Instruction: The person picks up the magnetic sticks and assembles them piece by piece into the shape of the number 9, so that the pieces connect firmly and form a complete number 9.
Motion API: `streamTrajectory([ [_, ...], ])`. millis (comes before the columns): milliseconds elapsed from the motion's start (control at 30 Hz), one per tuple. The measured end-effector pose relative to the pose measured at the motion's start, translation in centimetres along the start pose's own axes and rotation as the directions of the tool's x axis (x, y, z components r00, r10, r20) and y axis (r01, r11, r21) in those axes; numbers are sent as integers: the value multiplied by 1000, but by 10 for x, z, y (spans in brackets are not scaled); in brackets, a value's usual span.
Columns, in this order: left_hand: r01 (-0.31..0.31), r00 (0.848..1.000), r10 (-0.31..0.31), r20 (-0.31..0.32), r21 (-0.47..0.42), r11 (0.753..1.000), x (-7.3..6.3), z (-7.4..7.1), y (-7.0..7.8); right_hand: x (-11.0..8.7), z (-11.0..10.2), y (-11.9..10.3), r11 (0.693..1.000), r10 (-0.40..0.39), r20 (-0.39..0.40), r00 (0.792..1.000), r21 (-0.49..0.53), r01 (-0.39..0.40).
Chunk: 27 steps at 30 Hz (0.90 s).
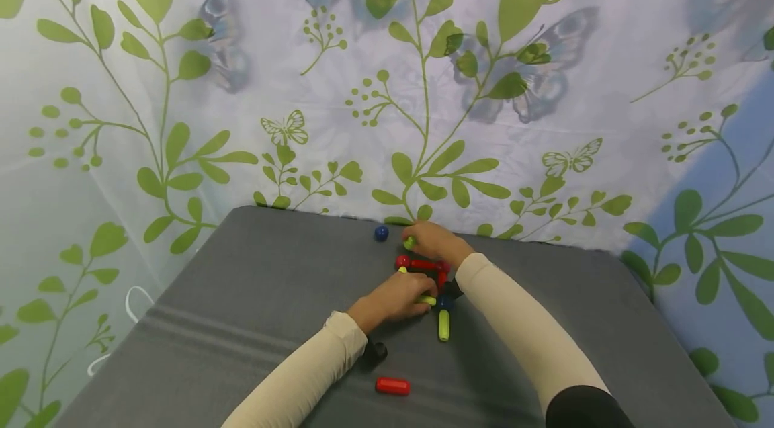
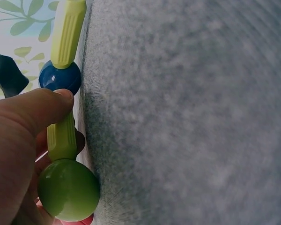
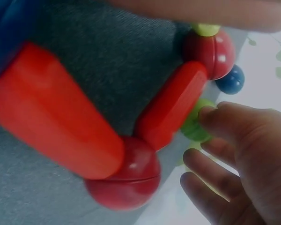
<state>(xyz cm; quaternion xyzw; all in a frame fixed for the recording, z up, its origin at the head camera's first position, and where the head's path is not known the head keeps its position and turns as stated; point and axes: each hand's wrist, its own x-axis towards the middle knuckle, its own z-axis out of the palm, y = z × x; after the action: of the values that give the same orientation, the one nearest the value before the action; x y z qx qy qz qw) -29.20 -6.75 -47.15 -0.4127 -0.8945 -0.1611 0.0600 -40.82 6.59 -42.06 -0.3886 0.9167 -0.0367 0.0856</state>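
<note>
A frame of toy rods and balls lies on the table. My left hand (image 1: 396, 297) grips its yellow-green rod (image 2: 62, 138), between a blue ball (image 2: 60, 77) and a green ball (image 2: 69, 190); the thumb tip touches the blue ball. Another yellow-green rod (image 1: 444, 325) sticks out from that blue ball. At the frame's far side, my right hand (image 1: 431, 240) pinches a green piece (image 3: 196, 123) with rounded sides, partly hidden by the fingers. Close to it, a red rod (image 3: 171, 105) joins two red balls (image 3: 126, 176); a thicker-looking red rod (image 3: 56, 112) leads towards blue.
A loose blue ball (image 1: 381, 232) sits near the table's back edge, left of my right hand. One loose red rod (image 1: 392, 386) lies near the front. Behind the grey table (image 1: 272, 280) hangs a leaf-patterned curtain (image 1: 338, 92).
</note>
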Motion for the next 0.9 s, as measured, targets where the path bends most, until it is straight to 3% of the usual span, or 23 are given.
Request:
streamTrajectory([
  [233, -19, 1000, 19, -5, -2, 1000, 4, -2, 5, -16, 3, 24, 997, 70, -2, 998, -14, -70],
  [400, -35, 999, 35, -22, -3, 999, 5, -4, 6, -37, 2, 45, 992, 125, -35, 991, -8, -126],
  [633, -38, 999, 38, -12, -23, 999, 6, -4, 5, -85, 9, 72, 988, 151, -113, 982, 39, -148],
  [900, -5, 1000, 6, 10, -38, 999, 3, -5, 5, -145, 23, 79, 982, 174, -150, 973, 94, -161],
])
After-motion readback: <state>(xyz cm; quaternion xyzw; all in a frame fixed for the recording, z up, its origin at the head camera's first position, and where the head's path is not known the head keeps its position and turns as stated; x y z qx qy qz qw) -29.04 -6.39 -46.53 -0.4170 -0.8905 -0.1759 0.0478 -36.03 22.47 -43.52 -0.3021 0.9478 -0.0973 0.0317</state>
